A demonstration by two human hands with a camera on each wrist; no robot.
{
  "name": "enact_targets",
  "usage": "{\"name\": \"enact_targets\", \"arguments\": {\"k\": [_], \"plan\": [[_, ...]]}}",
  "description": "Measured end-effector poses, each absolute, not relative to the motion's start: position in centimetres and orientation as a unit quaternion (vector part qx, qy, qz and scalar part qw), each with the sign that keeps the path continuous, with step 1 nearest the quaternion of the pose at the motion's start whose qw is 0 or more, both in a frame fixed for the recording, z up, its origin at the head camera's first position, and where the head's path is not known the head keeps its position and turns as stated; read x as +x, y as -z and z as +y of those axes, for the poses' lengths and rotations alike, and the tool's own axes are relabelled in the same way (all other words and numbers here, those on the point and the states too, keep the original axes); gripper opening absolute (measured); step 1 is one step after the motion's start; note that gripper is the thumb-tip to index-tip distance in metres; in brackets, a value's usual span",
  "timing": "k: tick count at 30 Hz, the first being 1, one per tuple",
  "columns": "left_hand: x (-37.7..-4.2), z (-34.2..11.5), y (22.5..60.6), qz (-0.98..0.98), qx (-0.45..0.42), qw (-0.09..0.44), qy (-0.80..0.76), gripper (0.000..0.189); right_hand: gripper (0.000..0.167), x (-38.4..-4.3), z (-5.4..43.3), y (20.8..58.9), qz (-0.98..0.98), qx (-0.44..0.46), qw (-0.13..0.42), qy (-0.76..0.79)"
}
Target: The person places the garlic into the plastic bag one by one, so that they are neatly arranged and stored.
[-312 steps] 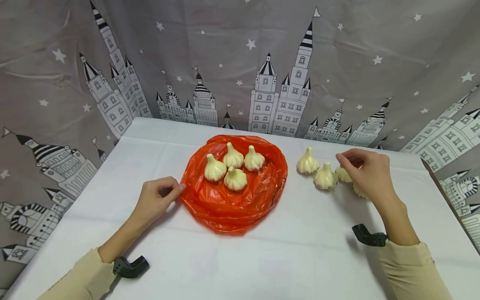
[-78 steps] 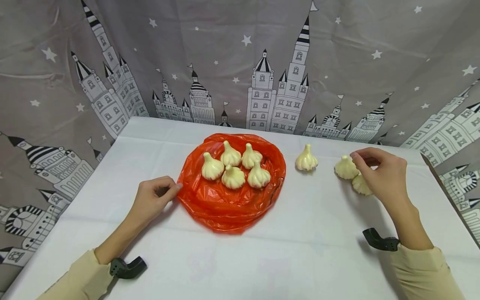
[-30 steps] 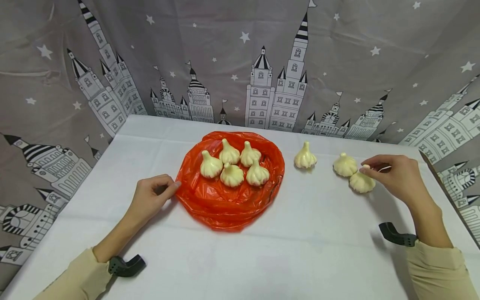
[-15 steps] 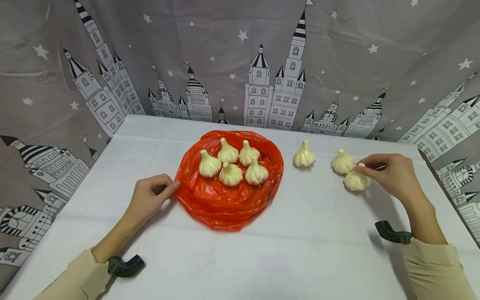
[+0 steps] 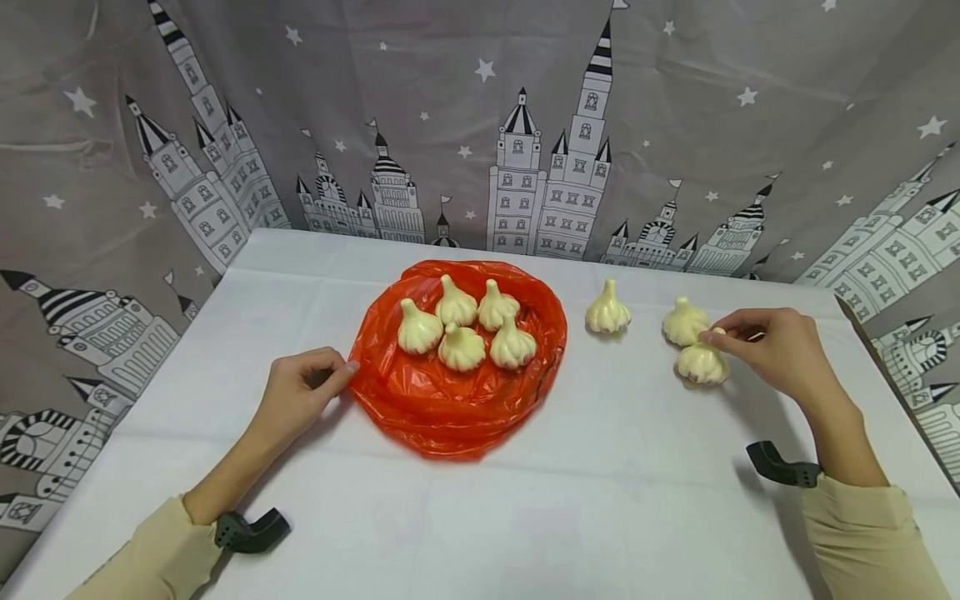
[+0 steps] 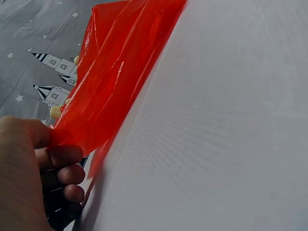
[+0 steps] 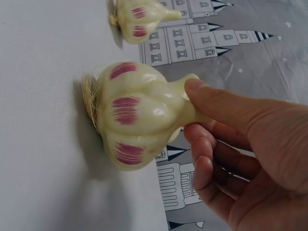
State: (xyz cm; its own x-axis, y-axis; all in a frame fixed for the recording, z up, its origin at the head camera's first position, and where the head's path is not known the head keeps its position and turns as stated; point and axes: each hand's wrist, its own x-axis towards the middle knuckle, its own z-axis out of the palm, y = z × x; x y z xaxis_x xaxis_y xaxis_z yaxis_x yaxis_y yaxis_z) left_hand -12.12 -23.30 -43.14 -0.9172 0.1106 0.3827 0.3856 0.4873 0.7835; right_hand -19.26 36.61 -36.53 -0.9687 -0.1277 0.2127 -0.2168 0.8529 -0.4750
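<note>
In the head view a red plastic bag [image 5: 450,421] lies spread in a ring on the table, with several garlic bulbs [image 5: 461,348] inside it. My left hand [image 5: 303,392] pinches the bag's left edge; in the left wrist view the thumb and forefinger grip the red film [image 6: 103,86]. My right hand [image 5: 780,350] holds a garlic bulb [image 7: 132,115] by its stem between thumb and fingers. In the right wrist view its purple-streaked side and root tuft show. Just behind the held bulb sits another bulb [image 5: 684,321], partly overlapped by it in the head view.
One more garlic bulb [image 5: 608,308] stands alone between the bag and the right hand. A white cloth covers the table [image 5: 570,517]. Behind it hangs a grey curtain [image 5: 442,75] printed with castles and stars.
Since the oldest frame, one bulb has gone from the right group into the bag. Over the last second my right hand has taken a bulb's stem and shifted it left. The left hand keeps its grip.
</note>
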Motion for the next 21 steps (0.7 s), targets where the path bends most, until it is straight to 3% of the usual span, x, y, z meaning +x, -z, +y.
{"name": "enact_targets", "arguments": {"k": [13, 21], "plan": [[-12.1, -23.2, 42.9, -0.853, -0.142, 0.138, 0.482, 0.027, 0.020, -18.5, 34.6, 35.3, -0.947, 0.112, 0.080, -0.291], [-12.1, -23.2, 42.9, -0.853, -0.143, 0.142, 0.481, 0.027, 0.015, -18.3, 33.0, 34.8, -0.943, 0.128, 0.106, -0.289]]}}
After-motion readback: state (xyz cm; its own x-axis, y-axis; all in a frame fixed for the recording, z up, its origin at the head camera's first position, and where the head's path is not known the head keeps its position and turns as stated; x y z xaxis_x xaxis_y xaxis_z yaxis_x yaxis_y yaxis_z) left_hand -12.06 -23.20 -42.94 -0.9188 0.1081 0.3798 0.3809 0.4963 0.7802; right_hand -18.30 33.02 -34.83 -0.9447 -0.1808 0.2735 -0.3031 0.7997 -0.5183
